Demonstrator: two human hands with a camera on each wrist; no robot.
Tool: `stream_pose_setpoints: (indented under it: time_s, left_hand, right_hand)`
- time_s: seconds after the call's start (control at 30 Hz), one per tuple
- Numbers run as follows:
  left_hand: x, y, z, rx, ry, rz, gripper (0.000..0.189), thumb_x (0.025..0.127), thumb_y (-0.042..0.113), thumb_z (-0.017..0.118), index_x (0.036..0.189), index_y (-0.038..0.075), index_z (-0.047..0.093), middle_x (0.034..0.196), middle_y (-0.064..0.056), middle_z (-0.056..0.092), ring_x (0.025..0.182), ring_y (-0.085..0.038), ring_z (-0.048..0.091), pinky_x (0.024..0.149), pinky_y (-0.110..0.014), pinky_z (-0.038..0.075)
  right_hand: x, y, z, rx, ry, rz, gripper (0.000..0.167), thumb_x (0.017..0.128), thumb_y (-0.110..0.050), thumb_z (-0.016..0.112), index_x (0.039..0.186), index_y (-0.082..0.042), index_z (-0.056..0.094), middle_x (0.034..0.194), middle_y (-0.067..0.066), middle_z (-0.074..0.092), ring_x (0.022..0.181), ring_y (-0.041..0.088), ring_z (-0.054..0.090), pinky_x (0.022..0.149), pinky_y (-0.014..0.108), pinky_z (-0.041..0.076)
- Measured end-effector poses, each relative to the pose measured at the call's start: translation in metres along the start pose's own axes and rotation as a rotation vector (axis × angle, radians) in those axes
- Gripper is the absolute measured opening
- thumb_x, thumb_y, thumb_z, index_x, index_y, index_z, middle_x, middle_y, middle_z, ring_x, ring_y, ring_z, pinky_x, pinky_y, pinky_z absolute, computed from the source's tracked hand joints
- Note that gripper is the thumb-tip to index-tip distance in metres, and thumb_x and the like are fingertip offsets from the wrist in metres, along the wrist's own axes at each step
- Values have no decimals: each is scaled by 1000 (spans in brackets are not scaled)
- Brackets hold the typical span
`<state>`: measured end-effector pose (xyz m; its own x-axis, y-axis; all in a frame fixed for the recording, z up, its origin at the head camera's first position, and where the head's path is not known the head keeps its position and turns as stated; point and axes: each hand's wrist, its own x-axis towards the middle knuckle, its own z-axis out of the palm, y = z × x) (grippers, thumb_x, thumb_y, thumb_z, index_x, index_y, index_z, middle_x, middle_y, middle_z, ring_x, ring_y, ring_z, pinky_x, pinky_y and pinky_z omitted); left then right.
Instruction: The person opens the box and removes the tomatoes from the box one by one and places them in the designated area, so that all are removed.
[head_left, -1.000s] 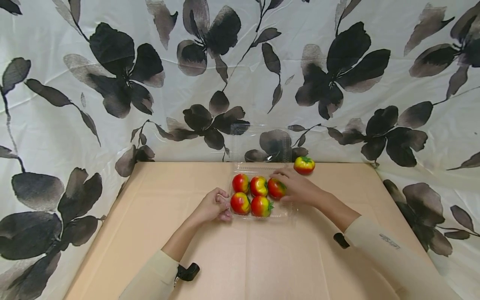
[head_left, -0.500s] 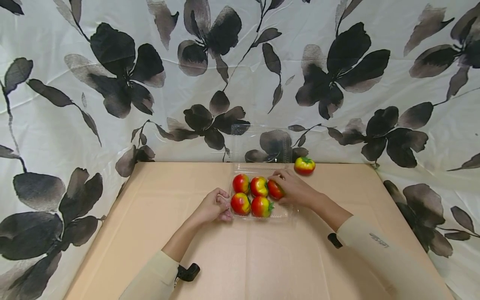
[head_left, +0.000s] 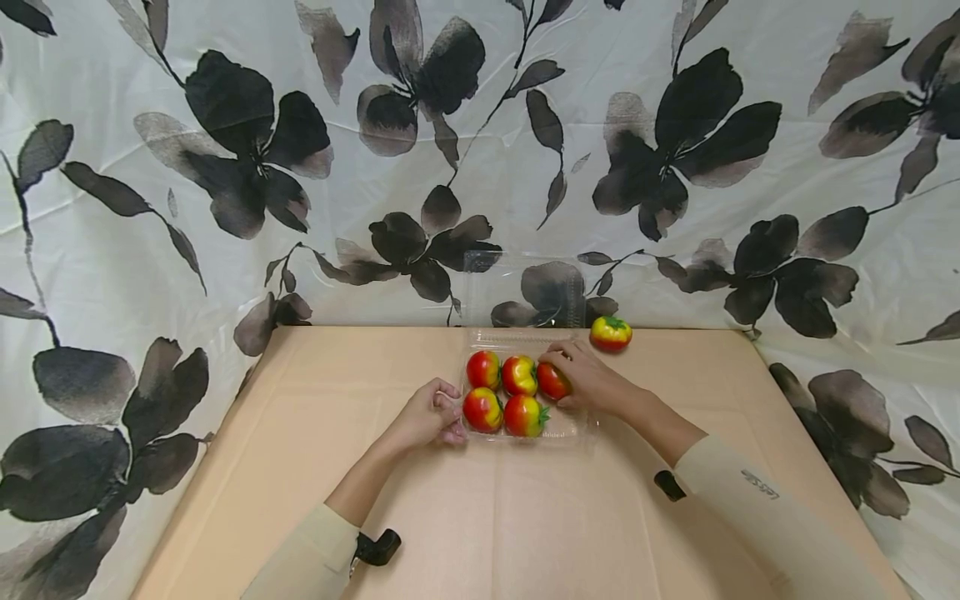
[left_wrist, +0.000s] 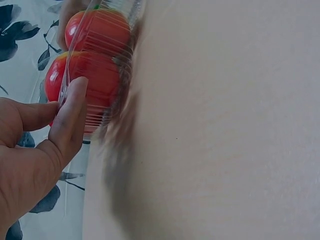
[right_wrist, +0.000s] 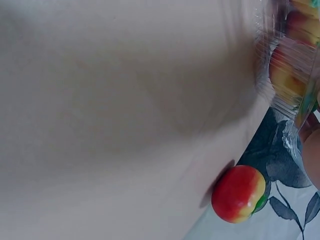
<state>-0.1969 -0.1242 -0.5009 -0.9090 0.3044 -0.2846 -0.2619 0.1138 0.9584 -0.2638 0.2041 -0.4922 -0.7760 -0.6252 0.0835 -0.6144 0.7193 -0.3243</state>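
Clear box (head_left: 561, 428) holds fruits (head_left: 482, 409); sleeve lettering (head_left: 761, 484) is illegible.

Red-and-yellow fruits (head_left: 483, 409), tan tabletop (head_left: 555, 517), white cloth (head_left: 495, 167) with black floral print.

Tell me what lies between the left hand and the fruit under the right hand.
The head view shows four red-and-yellow fruits, two by two in the clear container, between the left hand and that fruit.

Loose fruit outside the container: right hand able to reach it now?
Likely yes: the loose fruit lies uncovered near the right hand, though that hand would first have to release the held fruit.
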Motion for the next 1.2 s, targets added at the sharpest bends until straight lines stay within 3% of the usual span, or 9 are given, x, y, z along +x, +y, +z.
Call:
stream_pose_setpoints:
  time_s: [0.3, 0.53, 1.2]
  left_hand:
    - [0, -1, 0, 12, 9, 1, 28, 99, -12, 55, 124, -6, 44, 87, -16, 60, 68, -26, 72, 72, -54, 66]
    - [-1, 0, 2, 9, 9, -1, 29, 99, -12, 55, 125, -6, 43, 88, -16, 60, 68, -25, 72, 72, -53, 67]
    - [1, 1, 2, 15, 19, -4, 29, 99, -12, 56, 124, -7, 44, 86, -16, 59, 66, -24, 71, 69, -51, 67]
  right_hand:
    - [-2, 2, -1, 44, 14, 9, 76, 74, -16, 94, 140, -11, 56, 144, 14, 49, 137, 40, 44, 112, 60, 49]
    - [-7, 2, -6, 72, 69, 13, 75, 73, -15, 95, 138, -9, 58, 137, 15, 51, 128, 36, 50, 104, 58, 56]
    - [-25, -13, -25, 192, 82, 166, 79, 78, -22, 91, 146, -15, 52, 149, 17, 35, 131, 43, 51, 102, 58, 58]
